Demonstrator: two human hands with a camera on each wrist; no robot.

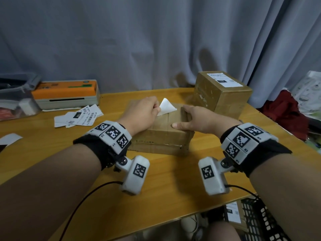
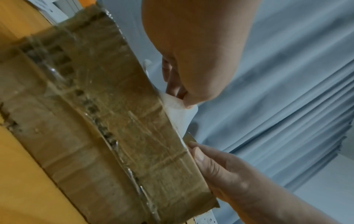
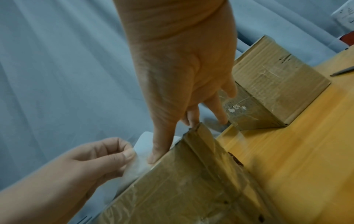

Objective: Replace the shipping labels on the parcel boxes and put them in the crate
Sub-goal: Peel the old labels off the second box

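A flat taped cardboard box [image 1: 161,138] [image 2: 95,121] [image 3: 191,189] lies on the wooden table [image 1: 173,185]. My left hand [image 1: 157,108] [image 2: 184,97] [image 3: 126,154] pinches a corner of a white label [image 1: 167,106] [image 2: 178,112] [image 3: 141,163], which stands partly peeled up from the box top. My right hand [image 1: 182,117] [image 3: 153,157] rests on the box's right side with straight fingers, its thumb flat on the top near the front edge. A taller box [image 1: 224,98] [image 3: 277,91] with a label on top stands behind on the right.
A black crate [image 1: 257,221] sits below the table's right front edge with a labelled box [image 1: 232,214] inside. An orange and white label printer [image 1: 67,93] is at back left, loose labels [image 1: 78,117] in front of it. Curtains hang behind.
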